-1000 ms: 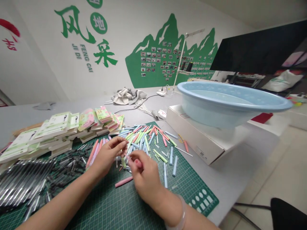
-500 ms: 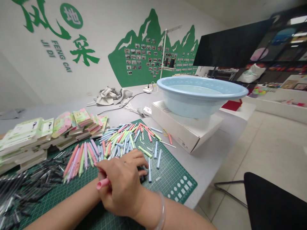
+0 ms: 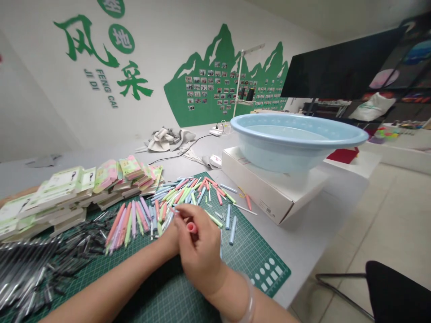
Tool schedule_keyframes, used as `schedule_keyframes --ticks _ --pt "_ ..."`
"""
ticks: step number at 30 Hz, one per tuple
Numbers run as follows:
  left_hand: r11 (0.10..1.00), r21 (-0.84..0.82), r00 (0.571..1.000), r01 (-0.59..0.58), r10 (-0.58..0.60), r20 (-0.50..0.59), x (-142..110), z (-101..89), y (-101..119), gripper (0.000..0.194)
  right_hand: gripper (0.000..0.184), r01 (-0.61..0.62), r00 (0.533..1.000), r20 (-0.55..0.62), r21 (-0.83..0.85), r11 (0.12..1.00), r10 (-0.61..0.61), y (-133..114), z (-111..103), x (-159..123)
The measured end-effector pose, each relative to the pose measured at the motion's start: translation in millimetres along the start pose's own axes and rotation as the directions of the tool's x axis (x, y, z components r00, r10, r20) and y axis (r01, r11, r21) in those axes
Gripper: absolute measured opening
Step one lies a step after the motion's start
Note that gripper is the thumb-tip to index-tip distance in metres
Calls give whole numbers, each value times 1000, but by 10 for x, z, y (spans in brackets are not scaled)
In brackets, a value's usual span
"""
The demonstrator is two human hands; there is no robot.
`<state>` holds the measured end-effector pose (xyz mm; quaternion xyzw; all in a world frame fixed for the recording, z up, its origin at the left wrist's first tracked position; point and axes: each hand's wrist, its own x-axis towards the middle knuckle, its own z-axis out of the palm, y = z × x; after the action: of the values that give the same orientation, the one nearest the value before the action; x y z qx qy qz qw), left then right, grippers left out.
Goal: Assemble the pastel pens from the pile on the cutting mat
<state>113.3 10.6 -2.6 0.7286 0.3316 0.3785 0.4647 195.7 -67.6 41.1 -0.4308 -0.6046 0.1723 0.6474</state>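
Both my hands meet over a green cutting mat [image 3: 188, 296]. My right hand [image 3: 198, 244] is curled shut on a pink pen barrel [image 3: 191, 228] whose round end pokes up between thumb and fingers. My left hand [image 3: 171, 237] sits just behind it, mostly hidden, touching the same barrel. Right ahead lies a heap of pastel pen barrels [image 3: 188, 195] in pink, green and blue. A neat row of assembled pastel pens [image 3: 129, 222] lies to the left of my hands.
Stacked pen packages [image 3: 77, 188] and a pile of black refills [image 3: 50, 264] fill the left side. A light blue basin [image 3: 296, 139] rests on a white box [image 3: 269, 193] at the right. Crumpled cloth [image 3: 168, 137] and cables lie at the back; a black chair [image 3: 397, 287] stands lower right.
My hands have lifted the pink barrel from lying sideways low on the mat to standing upright nearer the heap. The head has turned slightly back to the left.
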Motion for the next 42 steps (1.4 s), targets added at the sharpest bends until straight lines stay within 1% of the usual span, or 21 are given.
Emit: schedule_keyframes --ticks 1,2,4,6,9,12,15,18,20,22,25,26,28,30,31,33,35,36,38,40,42 --pt "1000 -1 1000 24 -24 7 -9 -154 24 19 23 -67 997 -35 35 997 69 26 8 37" --pt "997 -44 998 66 -66 -1 -22 -296 52 17 21 -140 989 -35 71 988 143 56 21 70" --pt "963 -224 986 148 -161 -41 -64 -521 118 15 17 -276 959 -24 150 950 282 119 58 115" --pt "906 -384 972 180 -223 -70 -123 -655 184 16 14 -359 931 -4 174 917 365 165 98 132" --pt "869 -460 969 182 -238 -66 -215 -722 255 17 13 -343 939 37 135 930 341 191 148 123" --pt "861 -477 969 177 -238 -70 -269 -733 287 19 15 -301 953 67 106 948 295 195 178 104" --pt "859 -483 970 169 -233 -75 -278 -757 291 19 15 -293 955 63 69 954 289 211 193 96" --pt "876 -455 972 159 -220 -83 -272 -788 284 17 16 -288 956 71 43 957 284 229 196 99" --pt "902 -405 975 150 -203 -90 -272 -807 280 17 15 -273 960 76 22 962 271 240 193 101" --pt "946 -296 982 131 -165 -94 -277 -825 284 17 16 -242 967 81 -20 970 243 254 189 97" --pt "995 -48 995 83 -86 -56 -295 -853 304 16 17 -169 976 126 -86 982 179 284 188 77" --pt "998 9 997 67 -66 -38 -301 -861 313 16 17 -167 974 141 -93 982 179 294 191 71" --pt "998 39 999 50 -50 -12 -313 -872 325 15 17 -231 960 151 -45 972 235 309 203 64" --pt "998 -21 998 55 -55 3 -319 -877 323 14 18 -339 933 158 87 937 323 318 222 72" --pt "996 -67 998 65 -65 9 -321 -875 316 13 18 -391 915 175 171 904 362 321 233 80" --pt "981 -171 996 91 -90 16 -326 -857 287 11 16 -484 873 249 327 812 419 329 259 94" --pt "952 -285 993 116 -121 0 -336 -813 248 10 18 -563 826 326 437 701 461 348 286 96" --pt "929 -346 990 129 -143 -14 -343 -783 226 11 19 -591 807 354 479 649 473 362 299 90" --pt "876 -459 982 148 -186 -39 -357 -715 185 12 20 -616 787 381 544 570 486 398 322 70" --pt "839 -523 975 152 -213 -58 -365 -659 143 12 21 -624 777 395 583 519 490 436 339 48" --pt "840 -521 973 149 -218 -74 -359 -641 103 12 21 -629 773 408 594 501 486 464 351 35"
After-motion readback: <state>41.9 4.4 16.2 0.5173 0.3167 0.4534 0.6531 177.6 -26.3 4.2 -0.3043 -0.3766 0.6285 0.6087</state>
